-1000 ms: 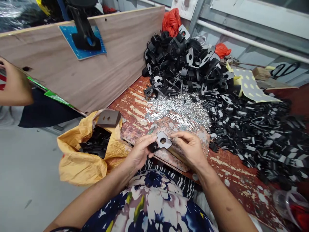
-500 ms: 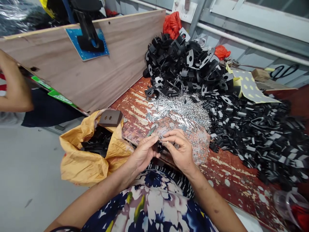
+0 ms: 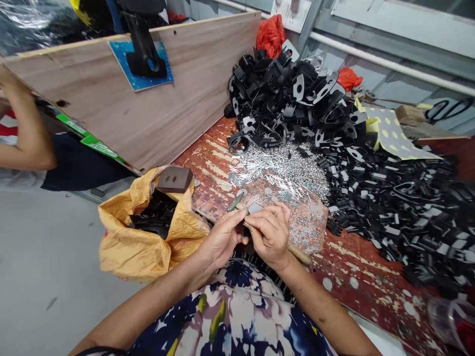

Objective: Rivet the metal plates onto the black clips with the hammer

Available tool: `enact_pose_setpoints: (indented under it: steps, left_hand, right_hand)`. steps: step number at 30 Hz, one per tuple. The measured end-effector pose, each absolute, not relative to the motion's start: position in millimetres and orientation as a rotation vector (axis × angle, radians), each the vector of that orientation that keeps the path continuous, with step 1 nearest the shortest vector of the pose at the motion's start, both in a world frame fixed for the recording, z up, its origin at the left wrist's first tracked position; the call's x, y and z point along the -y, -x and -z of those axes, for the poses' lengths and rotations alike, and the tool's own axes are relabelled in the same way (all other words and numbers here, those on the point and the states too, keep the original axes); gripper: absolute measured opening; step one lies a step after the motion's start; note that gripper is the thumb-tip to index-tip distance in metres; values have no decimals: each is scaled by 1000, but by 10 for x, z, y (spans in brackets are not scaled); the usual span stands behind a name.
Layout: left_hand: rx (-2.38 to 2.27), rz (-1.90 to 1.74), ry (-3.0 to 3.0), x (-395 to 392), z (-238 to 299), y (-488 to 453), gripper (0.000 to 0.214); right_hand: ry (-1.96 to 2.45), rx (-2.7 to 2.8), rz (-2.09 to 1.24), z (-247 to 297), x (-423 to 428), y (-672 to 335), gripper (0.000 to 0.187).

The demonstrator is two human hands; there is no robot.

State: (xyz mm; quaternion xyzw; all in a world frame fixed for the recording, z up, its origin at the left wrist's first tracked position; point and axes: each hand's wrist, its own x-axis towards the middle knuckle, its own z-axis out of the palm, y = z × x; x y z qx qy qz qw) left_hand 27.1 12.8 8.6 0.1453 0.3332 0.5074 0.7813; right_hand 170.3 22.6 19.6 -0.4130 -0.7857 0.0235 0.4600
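My left hand (image 3: 222, 238) and my right hand (image 3: 270, 232) meet at the near edge of a worn red table (image 3: 352, 267). Both are closed around one small black plastic clip part (image 3: 254, 208), whose grey tip shows above my right fingers. Most of the part is hidden between the fingers. Just beyond my hands lies a heap of small silver metal pins (image 3: 282, 168) on a speckled board (image 3: 308, 222). A thin green-handled tool (image 3: 235, 201) rests next to my left thumb.
A big pile of black clip parts (image 3: 297, 99) rises at the back, and more black pieces (image 3: 401, 198) spread right. A yellow bag (image 3: 141, 247) with black parts hangs at the left. A wooden board (image 3: 156, 99) stands behind. Another person's arm (image 3: 22, 133) shows far left.
My hands have drawn together over the black part, which was held flat and plainly visible a second ago. The other person's arm at the left has shifted a little.
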Motion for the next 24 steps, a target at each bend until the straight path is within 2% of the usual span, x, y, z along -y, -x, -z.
enact_pose_setpoints:
  steps: [4, 8, 12, 14, 19, 21, 24]
  left_hand:
    - [-749, -1102, -495, 18, -94, -158, 32]
    - [-1079, -1080, -848, 160, -107, 177, 39]
    - [-1320, -970, -970, 185, -114, 495, 38]
    - [-1361, -972, -961, 151, -45, 509, 38]
    - [-1403, -1078, -1177, 7, 276, 314, 34]
    - [-1434, -1089, -1240, -33, 360, 279, 38]
    - [-1473, -1094, -1235, -53, 397, 288, 40]
  right_hand:
    - [1007, 1885, -36, -174, -168, -1709, 9]
    - [1088, 2198, -133, -181, -81, -1878, 22]
    - [1529, 2447, 139, -121, -19, -2225, 15]
    - [1631, 2512, 209, -53, 7, -2347, 17]
    - [1720, 2434, -23, -23, 109, -2447, 18]
    - [1614, 2386, -122, -131, 164, -2474, 27]
    - [1410, 2278, -164, -308, 243, -2492, 50]
